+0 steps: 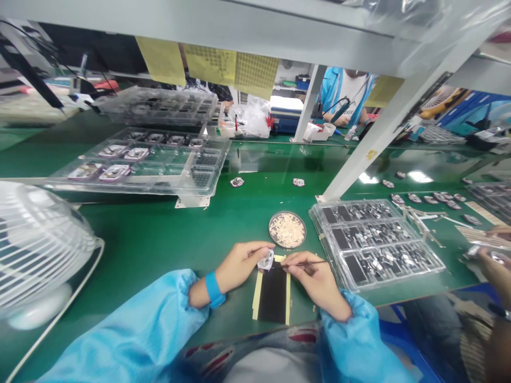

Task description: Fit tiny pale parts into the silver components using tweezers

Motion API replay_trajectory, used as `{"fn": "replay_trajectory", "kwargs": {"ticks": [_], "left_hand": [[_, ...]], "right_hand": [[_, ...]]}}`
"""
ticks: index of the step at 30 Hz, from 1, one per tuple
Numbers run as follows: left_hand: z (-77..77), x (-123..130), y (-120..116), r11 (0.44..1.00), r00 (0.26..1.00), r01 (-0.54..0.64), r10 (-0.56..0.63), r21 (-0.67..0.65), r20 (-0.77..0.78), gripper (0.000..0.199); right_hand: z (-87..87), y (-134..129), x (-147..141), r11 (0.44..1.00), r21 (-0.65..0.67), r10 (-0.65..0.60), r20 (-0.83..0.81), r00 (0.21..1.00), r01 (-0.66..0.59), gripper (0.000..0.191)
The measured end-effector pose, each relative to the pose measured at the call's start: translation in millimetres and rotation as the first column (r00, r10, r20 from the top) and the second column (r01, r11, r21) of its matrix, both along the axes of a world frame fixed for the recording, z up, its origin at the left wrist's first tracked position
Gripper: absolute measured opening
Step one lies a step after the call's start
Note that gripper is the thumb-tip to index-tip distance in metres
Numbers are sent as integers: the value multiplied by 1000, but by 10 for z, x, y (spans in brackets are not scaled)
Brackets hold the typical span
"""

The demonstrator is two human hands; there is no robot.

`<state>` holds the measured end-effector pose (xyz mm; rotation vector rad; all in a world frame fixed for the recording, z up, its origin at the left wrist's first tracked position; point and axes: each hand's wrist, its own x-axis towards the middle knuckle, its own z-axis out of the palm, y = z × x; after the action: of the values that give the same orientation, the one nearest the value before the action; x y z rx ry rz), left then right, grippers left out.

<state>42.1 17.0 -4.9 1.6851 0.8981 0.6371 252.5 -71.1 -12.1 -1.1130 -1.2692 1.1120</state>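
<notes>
My left hand (241, 266), with a blue band at its wrist, holds a small whitish device part (265, 260) between thumb and fingers. My right hand (313, 276) pinches a thin dark tool (309, 263), whose tip points left toward that part. Both hands are over the top end of a black mat (273, 298) edged with yellow tape. Just beyond them sits a round dish (287, 230) full of small pale pieces.
A clear tray stack (383, 242) with small parts stands at right. Raised trays (139, 165) are at back left, a white fan (40, 250) at left. A slanted white post (371, 154) rises at right. Another person's hands (495, 266) work at far right.
</notes>
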Motion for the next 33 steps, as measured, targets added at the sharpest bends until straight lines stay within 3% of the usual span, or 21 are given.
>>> {"fn": "replay_trajectory", "kwargs": {"ticks": [3,8,11,18,23,26,28,29,30,31,33], "left_hand": [[-2,-3,-1,1000,1000,-5,5,-25,3,35],[12,-4,-36,999,999,15,-13,39,-32,34],[33,-5,-55,996,999,25,-21,83,-49,33],[45,6,-60,998,998,53,-51,44,-46,32],[78,4,-18,996,999,-37,37,-75,4,35],[97,8,7,979,992,-35,58,-199,110,42],[91,23,15,963,979,-13,68,-270,193,45],[83,31,19,956,973,-15,82,-294,218,47],[71,38,25,950,970,-27,100,-310,223,49],[58,38,34,948,971,-45,115,-314,209,51],[27,12,56,955,983,-67,112,-288,144,55]], "right_hand": [[15,-34,11,1000,26,10,45,999,-11,7],[16,-44,-7,976,191,-152,237,959,107,5],[8,-24,-27,974,199,-162,287,944,106,5],[23,-49,-4,999,46,15,67,998,-18,10],[301,-262,125,994,16,104,18,994,-104,26],[538,-299,425,999,32,-7,114,993,4,43],[662,-238,756,973,97,-231,346,909,210,44],[703,-188,942,929,153,-367,516,774,338,42],[732,-132,1125,872,233,-464,677,572,431,39],[747,-75,1294,839,263,-500,717,486,476,36],[753,26,1550,826,265,-484,786,384,498,28]]}}
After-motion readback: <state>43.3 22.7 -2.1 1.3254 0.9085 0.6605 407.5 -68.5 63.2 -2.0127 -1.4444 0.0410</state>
